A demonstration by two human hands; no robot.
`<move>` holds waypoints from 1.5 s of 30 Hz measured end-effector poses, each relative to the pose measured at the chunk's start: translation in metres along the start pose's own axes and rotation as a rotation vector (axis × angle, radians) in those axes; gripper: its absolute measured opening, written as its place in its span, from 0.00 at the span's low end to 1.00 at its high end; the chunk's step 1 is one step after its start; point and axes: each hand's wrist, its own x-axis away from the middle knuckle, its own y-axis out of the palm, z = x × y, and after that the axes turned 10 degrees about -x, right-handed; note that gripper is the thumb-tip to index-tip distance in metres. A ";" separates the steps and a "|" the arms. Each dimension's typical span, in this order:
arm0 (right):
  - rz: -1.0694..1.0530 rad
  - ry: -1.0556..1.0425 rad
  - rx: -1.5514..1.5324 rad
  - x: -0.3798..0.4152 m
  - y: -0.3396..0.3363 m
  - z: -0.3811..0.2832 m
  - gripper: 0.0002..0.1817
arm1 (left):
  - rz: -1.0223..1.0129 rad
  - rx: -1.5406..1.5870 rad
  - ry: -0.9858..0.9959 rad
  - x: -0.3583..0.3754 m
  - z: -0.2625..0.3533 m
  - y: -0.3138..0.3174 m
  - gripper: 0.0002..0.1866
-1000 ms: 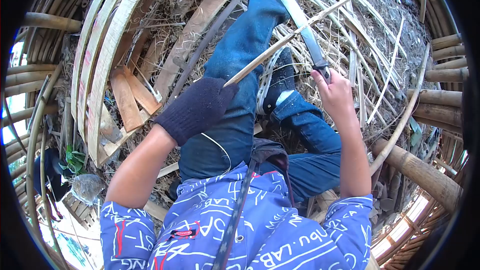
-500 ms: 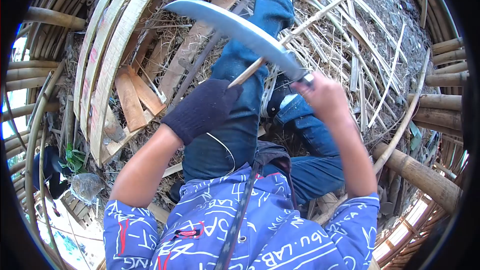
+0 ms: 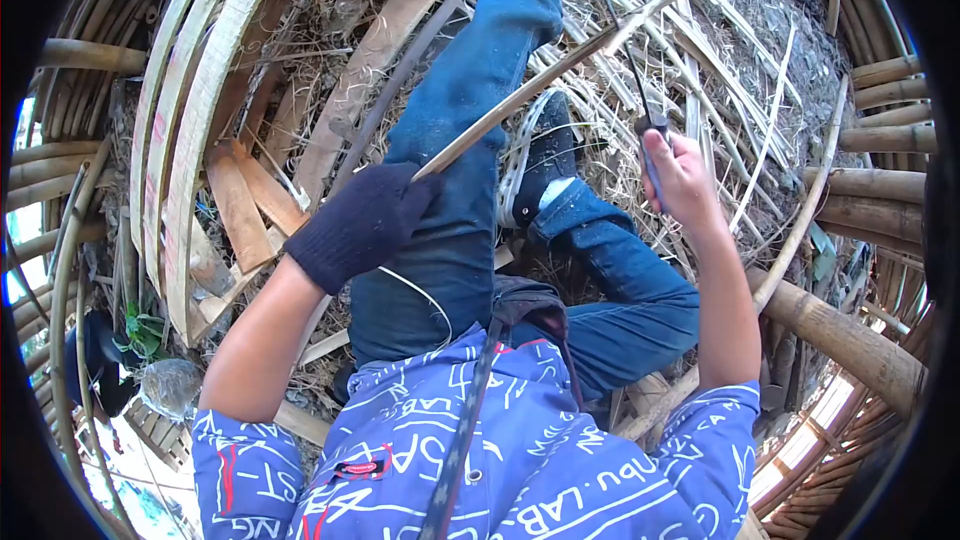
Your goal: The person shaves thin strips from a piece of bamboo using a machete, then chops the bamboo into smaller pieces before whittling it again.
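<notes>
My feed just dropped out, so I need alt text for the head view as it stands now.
A seated person's gloved left hand grips a long bamboo strip slanting up to the right across blue-jeaned legs, while the bare right hand holds a knife by its handle, blade edge-on beside the strip. Split bamboo and dry shavings litter the ground.

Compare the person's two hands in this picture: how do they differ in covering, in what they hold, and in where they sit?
The left hand wears a dark knitted glove; the right hand is bare. The left hand grips the near end of a long bamboo strip; the right hand grips the knife handle, blade seen edge-on. The left hand sits over the outstretched leg, the right hand above the bent knee. Both are closed in a firm grip.
</notes>
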 end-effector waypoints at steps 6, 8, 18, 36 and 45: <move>-0.041 0.094 -0.088 -0.017 0.011 0.002 0.27 | -0.128 0.026 -0.096 -0.004 -0.001 -0.006 0.12; 0.143 -0.183 0.382 -0.021 0.014 0.010 0.27 | -0.105 0.029 -0.081 -0.003 -0.004 -0.006 0.12; 0.279 -0.090 0.773 -0.027 -0.020 0.001 0.31 | -0.092 0.053 -0.070 -0.002 -0.006 -0.007 0.12; 0.320 -0.251 0.763 -0.028 -0.041 0.016 0.35 | -0.171 0.254 -0.346 0.001 -0.004 -0.020 0.19; 0.211 -0.113 0.680 -0.039 -0.042 0.013 0.32 | -0.210 0.171 -0.144 -0.003 -0.014 -0.027 0.15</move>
